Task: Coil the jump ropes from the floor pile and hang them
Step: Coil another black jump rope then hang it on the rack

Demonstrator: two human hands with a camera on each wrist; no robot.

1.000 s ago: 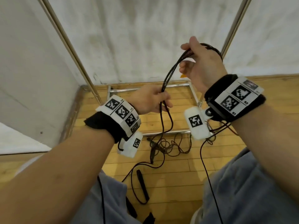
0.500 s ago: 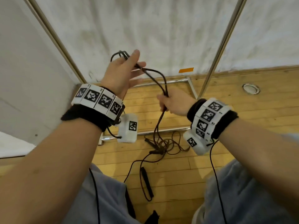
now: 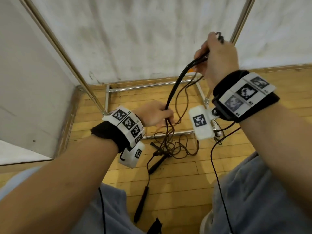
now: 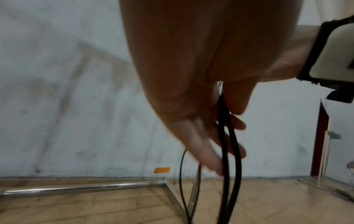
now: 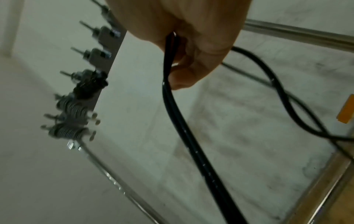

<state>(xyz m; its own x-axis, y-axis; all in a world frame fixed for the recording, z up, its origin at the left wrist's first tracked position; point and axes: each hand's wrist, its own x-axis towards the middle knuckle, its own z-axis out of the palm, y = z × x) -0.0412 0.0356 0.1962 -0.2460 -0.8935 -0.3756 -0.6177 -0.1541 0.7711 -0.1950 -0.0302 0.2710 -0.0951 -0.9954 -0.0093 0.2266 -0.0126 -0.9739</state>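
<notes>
A black jump rope [image 3: 177, 85] runs as a bundle of strands between my two hands. My right hand [image 3: 217, 54] is raised at the upper right and grips the top of the bundle; in the right wrist view its fingers [image 5: 193, 50] curl round the rope [image 5: 184, 128]. My left hand [image 3: 157, 114] is lower, near the middle, and holds the same strands, which pass between its thumb and fingers [image 4: 206, 148]. Below it the rope trails down to a tangled pile [image 3: 170, 147] on the wooden floor, with a black handle [image 3: 141, 205] lying near my knees.
A metal rack frame [image 3: 152, 86] stands on the floor against the white wall, its poles rising left and right. The right wrist view shows a row of hooks [image 5: 95, 54], with coiled rope [image 5: 70, 109] on the lower ones. A thin sensor cable [image 3: 212, 159] hangs from my right wrist.
Half a second ago my left hand was raised with the loop and my right hand was low. Now the right hand is up with the bundle and the left has dropped.
</notes>
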